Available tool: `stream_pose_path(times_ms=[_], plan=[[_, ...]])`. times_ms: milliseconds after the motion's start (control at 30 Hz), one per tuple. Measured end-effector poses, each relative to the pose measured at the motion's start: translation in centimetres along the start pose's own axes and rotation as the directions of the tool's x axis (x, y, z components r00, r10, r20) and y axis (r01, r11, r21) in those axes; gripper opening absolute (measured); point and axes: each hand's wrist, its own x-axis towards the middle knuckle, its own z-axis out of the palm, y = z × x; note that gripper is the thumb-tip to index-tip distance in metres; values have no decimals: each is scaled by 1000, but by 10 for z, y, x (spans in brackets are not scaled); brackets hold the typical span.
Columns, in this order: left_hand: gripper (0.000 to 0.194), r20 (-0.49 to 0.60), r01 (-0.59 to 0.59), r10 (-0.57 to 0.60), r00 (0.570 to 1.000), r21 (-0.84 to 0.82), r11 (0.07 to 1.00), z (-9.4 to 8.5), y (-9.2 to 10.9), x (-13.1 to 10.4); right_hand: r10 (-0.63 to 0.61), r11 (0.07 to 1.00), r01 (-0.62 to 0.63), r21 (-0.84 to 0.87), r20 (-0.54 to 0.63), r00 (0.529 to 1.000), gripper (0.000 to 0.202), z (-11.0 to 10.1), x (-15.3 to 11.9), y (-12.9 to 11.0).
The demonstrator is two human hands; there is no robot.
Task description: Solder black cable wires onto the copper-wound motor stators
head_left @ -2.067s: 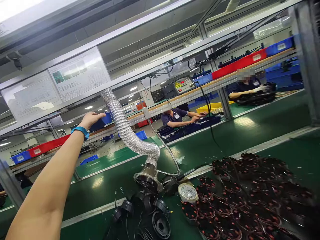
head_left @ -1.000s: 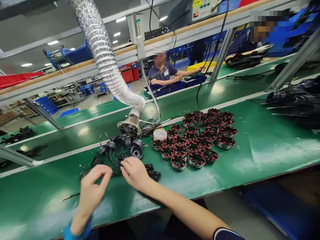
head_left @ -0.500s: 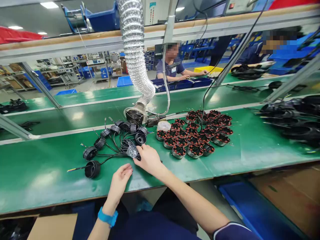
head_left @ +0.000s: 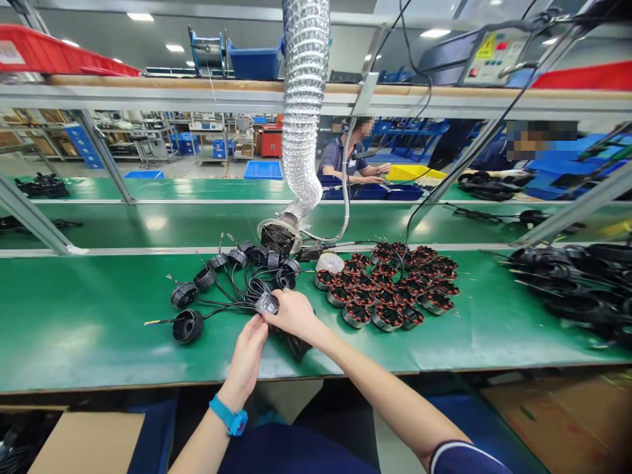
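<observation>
Cables (head_left: 257,288) are gripped by the right hand (head_left: 295,313), towards the near edge of the bench (head_left: 103,349); left hand (head_left: 248,349) is tucked alongside, fingers straightish, grip can't be told. Loads of room's given on the left.

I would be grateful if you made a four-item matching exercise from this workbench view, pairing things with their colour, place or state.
Things:
1. Wristwatch
2. Flexible duct
3. Wound stators
4. Clear plastic wrapping

Descriptions:
A. Silver, hanging above the green bench
B. Touching the right hand
C. Blue, at the wrist of the left hand
D. Ring-shaped, with reddish windings

Pairs: 1-C, 2-A, 3-D, 4-B
</observation>
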Motion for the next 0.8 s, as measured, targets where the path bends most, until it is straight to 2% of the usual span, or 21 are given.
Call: stream_pose_path(times_ms=[133, 300, 433, 533, 600, 700, 800], plan=[[36, 18, 12, -11, 1000, -68, 998, -1, 6, -10, 3, 995, -3, 99, 2, 1000, 40, -1, -11, -20], [49, -23, -3, 2, 1000, -28, 1000, -12, 3, -36, -61, 970, 45, 237, 60, 996, 38, -1, -32, -41], [63, -44, -11, 16, 999, 104, 994, -16, 6, -50, -120, 979, 106, 176, 69, 990, 32, -7, -38, -48], [66, -41, -57, 66, 997, 188, 980, -17, 7, -52, -192, 978, 193, 74, -13, 981, 25, -12, -39, -51], [65, -38, -94, 107, 994, 245, 965, -20, 5, -50, -287, 957, 289, 39, -48, 957, 21, -14, -39, -54], [62, -36, -106, 123, 992, 308, 945, -27, 1, -49, -387, 921, 385, 61, 12, 922, 20, -18, -39, -57], [61, -35, -97, 117, 993, 346, 933, -31, -2, -48, -386, 922, 382, 71, 69, 920, 20, -21, -39, -59]])
